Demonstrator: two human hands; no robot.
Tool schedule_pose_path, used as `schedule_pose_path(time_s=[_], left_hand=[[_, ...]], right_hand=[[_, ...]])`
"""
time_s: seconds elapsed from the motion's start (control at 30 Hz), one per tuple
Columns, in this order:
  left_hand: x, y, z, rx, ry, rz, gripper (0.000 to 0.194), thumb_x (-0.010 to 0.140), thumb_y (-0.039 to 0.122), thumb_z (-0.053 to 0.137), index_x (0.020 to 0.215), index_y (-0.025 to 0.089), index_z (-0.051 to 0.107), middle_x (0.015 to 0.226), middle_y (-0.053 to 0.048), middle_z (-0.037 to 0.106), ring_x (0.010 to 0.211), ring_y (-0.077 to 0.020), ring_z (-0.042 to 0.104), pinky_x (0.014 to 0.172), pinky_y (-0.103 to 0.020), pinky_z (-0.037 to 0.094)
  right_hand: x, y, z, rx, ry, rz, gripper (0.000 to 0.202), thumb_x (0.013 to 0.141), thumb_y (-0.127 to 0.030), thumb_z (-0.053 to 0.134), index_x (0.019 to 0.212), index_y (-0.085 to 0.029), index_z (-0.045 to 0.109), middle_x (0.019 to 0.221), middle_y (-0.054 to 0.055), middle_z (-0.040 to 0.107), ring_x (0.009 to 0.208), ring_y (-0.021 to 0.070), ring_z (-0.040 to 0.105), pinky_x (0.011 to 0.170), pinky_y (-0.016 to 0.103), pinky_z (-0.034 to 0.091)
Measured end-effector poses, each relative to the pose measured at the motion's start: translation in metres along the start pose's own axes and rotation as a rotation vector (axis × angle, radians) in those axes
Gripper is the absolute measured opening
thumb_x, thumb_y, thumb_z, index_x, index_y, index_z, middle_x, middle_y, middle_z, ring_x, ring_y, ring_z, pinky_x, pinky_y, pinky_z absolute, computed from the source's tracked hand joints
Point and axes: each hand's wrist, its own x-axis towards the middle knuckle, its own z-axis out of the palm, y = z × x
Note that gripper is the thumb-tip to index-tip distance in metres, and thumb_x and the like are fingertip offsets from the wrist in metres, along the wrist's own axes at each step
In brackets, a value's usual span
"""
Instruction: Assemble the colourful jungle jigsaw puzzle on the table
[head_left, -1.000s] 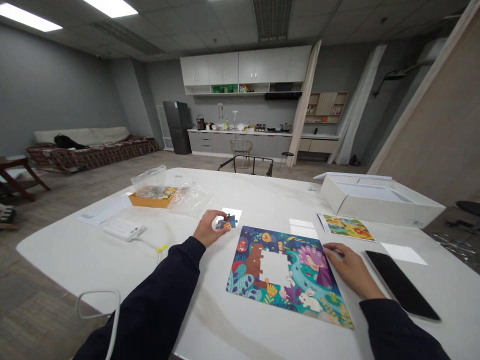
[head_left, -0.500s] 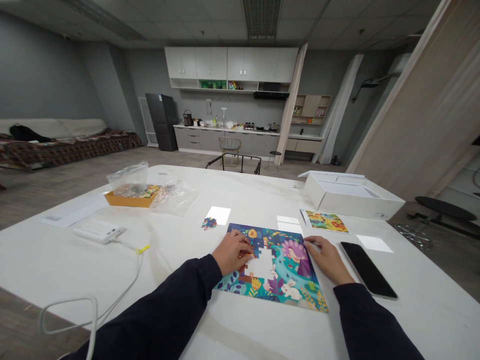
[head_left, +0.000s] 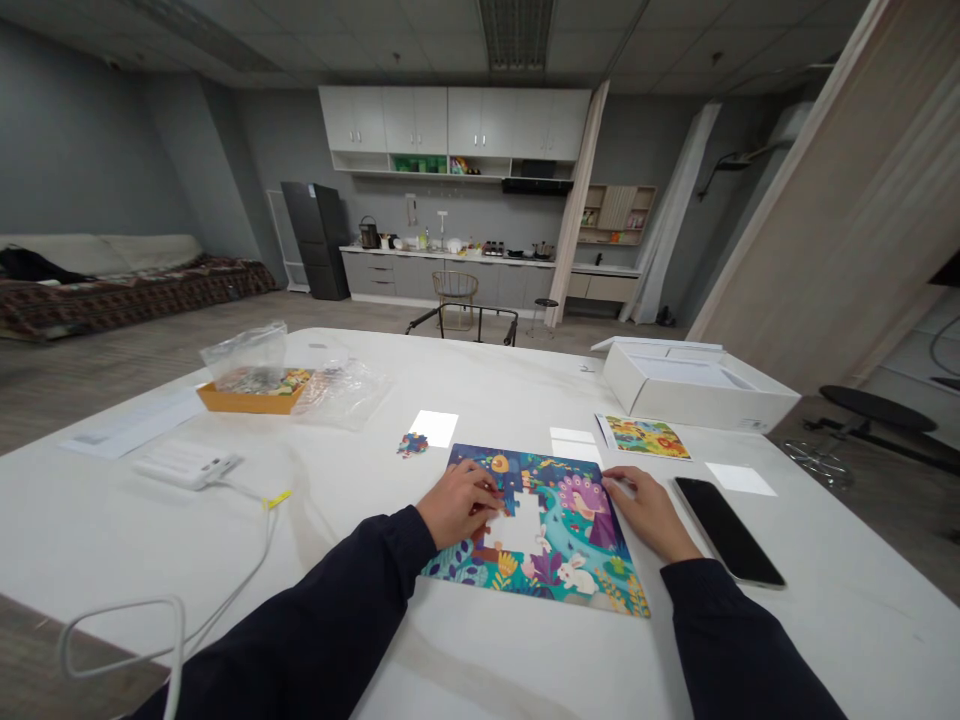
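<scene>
A colourful jigsaw puzzle (head_left: 577,540) with a peacock and white rabbits lies flat on the white table, with a white gap in its middle. My left hand (head_left: 461,502) rests over its upper left part, fingers bent together at the gap's edge; whatever they pinch is too small to make out. At the puzzle's upper right edge is my right hand (head_left: 646,508), fingertips touching the border, thumb and fingers slightly apart, holding nothing. A small pile of loose pieces (head_left: 413,444) sits beyond the puzzle's upper left corner.
An orange tray (head_left: 251,400) and clear plastic bags (head_left: 341,392) are at the back left. Nearer stand a white power bank (head_left: 186,466) and its cable. A phone (head_left: 727,530), picture card (head_left: 646,437) and white box (head_left: 694,390) are on the right.
The whole view has shifted slightly. Both hands keep nearly the same places on the puzzle; the left fingers have moved only a little at the gap's edge.
</scene>
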Motion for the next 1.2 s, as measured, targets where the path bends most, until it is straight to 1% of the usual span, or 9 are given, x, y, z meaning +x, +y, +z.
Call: schedule_pose_path(time_s=[0.2, 0.3, 0.43, 0.5, 0.63, 0.73, 0.9, 1.07, 1.2], left_hand=[[0.001, 0.007, 0.0, -0.016, -0.02, 0.009, 0.013, 0.091, 0.027, 0.072, 0.097, 0.031, 0.082, 0.109, -0.004, 0.075, 0.107, -0.0257, 0.059, 0.094, -0.041, 0.049], [0.0, -0.003, -0.009, -0.007, 0.007, 0.003, 0.015, 0.091, 0.033, 0.071, 0.102, 0.032, 0.08, 0.113, -0.004, 0.073, 0.11, -0.0266, 0.06, 0.097, -0.042, 0.048], [-0.011, -0.055, -0.039, 0.054, 0.261, -0.253, 0.02, 0.091, 0.035, 0.066, 0.107, 0.025, 0.074, 0.109, -0.008, 0.07, 0.107, -0.0282, 0.061, 0.1, -0.045, 0.048], [-0.022, -0.086, -0.053, 0.135, 0.381, -0.434, 0.038, 0.082, 0.036, 0.073, 0.118, 0.022, 0.067, 0.117, -0.01, 0.068, 0.112, -0.0317, 0.06, 0.103, -0.048, 0.047], [-0.039, -0.122, -0.059, 0.144, 0.338, -0.644, 0.061, 0.072, 0.039, 0.08, 0.128, 0.026, 0.058, 0.119, -0.006, 0.07, 0.116, -0.0345, 0.059, 0.104, -0.05, 0.047], [-0.04, -0.124, -0.052, 0.106, 0.291, -0.608, 0.057, 0.075, 0.032, 0.074, 0.129, 0.029, 0.057, 0.108, -0.002, 0.074, 0.109, -0.0299, 0.062, 0.102, -0.046, 0.048], [-0.036, -0.118, -0.047, 0.08, 0.278, -0.572, 0.065, 0.07, 0.034, 0.077, 0.131, 0.027, 0.057, 0.132, -0.006, 0.068, 0.124, -0.0334, 0.058, 0.108, -0.049, 0.045], [-0.036, -0.121, -0.048, 0.026, 0.285, -0.568, 0.053, 0.072, 0.028, 0.074, 0.123, 0.028, 0.06, 0.113, -0.004, 0.076, 0.113, -0.0292, 0.065, 0.104, -0.047, 0.049], [-0.036, -0.124, -0.049, 0.005, 0.324, -0.544, 0.058, 0.066, 0.032, 0.081, 0.12, 0.027, 0.061, 0.111, -0.004, 0.075, 0.113, -0.0289, 0.066, 0.102, -0.045, 0.051]], right_hand=[[0.0, 0.001, 0.0, -0.004, -0.006, -0.005, 0.035, 0.09, -0.047, 0.054, 0.104, -0.02, 0.072, 0.111, 0.01, 0.073, 0.109, 0.0288, 0.065, 0.101, 0.045, 0.049], [0.0, 0.001, 0.0, 0.0, -0.013, 0.003, 0.035, 0.09, -0.048, 0.054, 0.104, -0.021, 0.072, 0.112, 0.01, 0.074, 0.109, 0.0293, 0.065, 0.1, 0.046, 0.05], [0.0, 0.001, -0.001, 0.01, -0.016, 0.003, 0.035, 0.09, -0.049, 0.055, 0.103, -0.022, 0.072, 0.112, 0.01, 0.074, 0.109, 0.0297, 0.066, 0.1, 0.046, 0.05], [0.001, 0.001, -0.001, 0.004, -0.017, 0.0, 0.035, 0.09, -0.049, 0.055, 0.102, -0.022, 0.073, 0.112, 0.01, 0.074, 0.109, 0.0299, 0.066, 0.099, 0.046, 0.05], [0.002, 0.001, -0.001, -0.003, -0.026, 0.002, 0.036, 0.089, -0.049, 0.054, 0.102, -0.022, 0.073, 0.113, 0.011, 0.074, 0.11, 0.0304, 0.066, 0.099, 0.046, 0.051], [0.002, 0.001, -0.001, -0.001, -0.029, 0.008, 0.036, 0.089, -0.049, 0.054, 0.104, -0.021, 0.073, 0.113, 0.011, 0.074, 0.11, 0.0309, 0.065, 0.1, 0.048, 0.05], [0.002, 0.003, 0.0, 0.005, -0.016, 0.002, 0.036, 0.089, -0.049, 0.054, 0.103, -0.021, 0.073, 0.113, 0.011, 0.073, 0.11, 0.0304, 0.065, 0.102, 0.048, 0.049], [0.002, 0.005, 0.0, 0.009, -0.012, -0.004, 0.035, 0.088, -0.048, 0.055, 0.102, -0.021, 0.073, 0.112, 0.011, 0.073, 0.109, 0.03, 0.066, 0.102, 0.048, 0.05], [0.002, 0.006, 0.0, 0.007, -0.017, -0.006, 0.036, 0.089, -0.048, 0.055, 0.103, -0.02, 0.072, 0.112, 0.011, 0.073, 0.11, 0.0302, 0.065, 0.102, 0.048, 0.049]])
